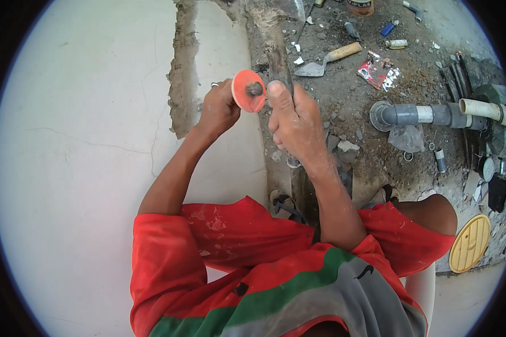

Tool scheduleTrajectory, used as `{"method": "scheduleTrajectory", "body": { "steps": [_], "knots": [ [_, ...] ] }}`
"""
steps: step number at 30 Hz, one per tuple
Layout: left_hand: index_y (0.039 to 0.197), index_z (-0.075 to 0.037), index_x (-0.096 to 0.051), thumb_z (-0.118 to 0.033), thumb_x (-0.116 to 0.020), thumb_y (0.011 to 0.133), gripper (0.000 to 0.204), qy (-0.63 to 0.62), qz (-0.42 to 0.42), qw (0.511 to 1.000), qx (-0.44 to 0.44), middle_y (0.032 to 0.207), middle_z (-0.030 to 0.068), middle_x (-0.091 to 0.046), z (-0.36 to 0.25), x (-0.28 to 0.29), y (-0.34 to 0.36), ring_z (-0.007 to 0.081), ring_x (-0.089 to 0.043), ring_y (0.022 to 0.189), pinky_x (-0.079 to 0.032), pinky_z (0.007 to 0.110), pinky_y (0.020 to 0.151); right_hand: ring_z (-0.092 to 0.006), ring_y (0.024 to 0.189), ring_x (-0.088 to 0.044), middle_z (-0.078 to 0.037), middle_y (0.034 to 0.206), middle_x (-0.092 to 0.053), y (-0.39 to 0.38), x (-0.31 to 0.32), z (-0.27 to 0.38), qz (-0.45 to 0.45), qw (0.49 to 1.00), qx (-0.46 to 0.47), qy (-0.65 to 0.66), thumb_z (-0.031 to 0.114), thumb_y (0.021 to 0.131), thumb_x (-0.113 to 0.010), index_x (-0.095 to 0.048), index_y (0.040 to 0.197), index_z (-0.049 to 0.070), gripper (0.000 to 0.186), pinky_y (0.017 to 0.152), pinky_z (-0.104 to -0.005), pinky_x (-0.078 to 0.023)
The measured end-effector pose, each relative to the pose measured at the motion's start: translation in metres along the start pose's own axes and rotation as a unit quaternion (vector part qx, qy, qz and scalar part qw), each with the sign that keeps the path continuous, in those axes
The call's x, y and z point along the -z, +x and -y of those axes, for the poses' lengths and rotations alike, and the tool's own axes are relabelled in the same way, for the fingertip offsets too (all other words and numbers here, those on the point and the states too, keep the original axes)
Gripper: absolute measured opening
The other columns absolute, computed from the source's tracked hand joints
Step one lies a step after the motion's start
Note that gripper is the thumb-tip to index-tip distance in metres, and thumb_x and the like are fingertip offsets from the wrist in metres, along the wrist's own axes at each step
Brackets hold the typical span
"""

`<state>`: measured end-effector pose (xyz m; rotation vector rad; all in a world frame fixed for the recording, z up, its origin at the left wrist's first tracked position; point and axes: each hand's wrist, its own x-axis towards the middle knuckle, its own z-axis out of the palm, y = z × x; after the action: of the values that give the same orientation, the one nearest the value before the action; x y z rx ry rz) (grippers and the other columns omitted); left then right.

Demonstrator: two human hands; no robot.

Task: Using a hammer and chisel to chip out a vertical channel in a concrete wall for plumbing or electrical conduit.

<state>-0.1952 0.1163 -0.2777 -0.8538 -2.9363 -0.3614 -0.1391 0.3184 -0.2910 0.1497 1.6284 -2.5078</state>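
Holds a chisel (pixel 254 89) at twelve o'clock, just above centre, with the left hand (pixel 218 111) clamped behind its flared orange guard (pixel 242 101). Clamps the right hand (pixel 299 121) at one o'clock around the handle of a hammer (pixel 278 56), with the thumb laid along it and the head at twelve o'clock, near the rim. Probably feels stiff and head-heavy, perhaps slippery from dust; best to grasp low on the handle, and behind the guard on the chisel. Looks dull, blunt and rough at the steel end, smooth and rubbery on the disc. Shows crumbly edges along the groove (pixel 183 84) at eleven o'clock, in a smooth, cracked white wall (pixel 90 129).
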Motion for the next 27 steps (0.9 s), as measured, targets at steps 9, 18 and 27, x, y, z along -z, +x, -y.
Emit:
{"method": "scheduleTrajectory", "body": {
  "steps": [9,18,27],
  "knots": [
    [0.088,-0.001,-0.058,-0.007,-0.065,0.084,0.01,-0.116,-0.162,0.949,0.242,0.081,0.0039,-0.063,-0.016,0.082,-0.002,0.0139,-0.058,0.071,-0.046,0.027,0.064,-0.0214,0.063,-0.059,-0.014,0.072,-0.058,0.008,-0.004,-0.019,0.086,0.994,0.051,-0.042,0.049,0.091,-0.056,-0.043,0.099,-0.002,0.054,0.059,-0.0354,-0.048],
    [0.082,-0.003,-0.049,-0.016,-0.068,0.086,0.023,-0.159,-0.406,0.844,0.312,0.067,0.0055,-0.051,-0.1,0.182,-0.072,0.0128,-0.049,0.056,-0.039,0.024,0.047,-0.0099,0.051,-0.052,-0.004,0.07,-0.05,-0.019,-0.103,-0.044,0.14,0.974,-0.153,0.09,0.046,0.096,-0.049,-0.041,0.101,-0.001,0.048,0.042,-0.0253,-0.042],
    [0.092,-0.001,-0.049,-0.008,-0.064,0.087,0.018,-0.171,-0.384,0.861,0.286,0.067,0.0065,-0.051,-0.111,0.178,-0.107,0.0144,-0.048,0.055,-0.039,0.026,0.046,-0.0109,0.043,-0.048,-0.005,0.063,-0.048,-0.035,-0.16,-0.085,0.105,0.975,-0.126,0.149,0.043,0.1,-0.04,-0.043,0.101,-0.002,0.045,0.036,-0.0256,-0.039]
  ]
}}
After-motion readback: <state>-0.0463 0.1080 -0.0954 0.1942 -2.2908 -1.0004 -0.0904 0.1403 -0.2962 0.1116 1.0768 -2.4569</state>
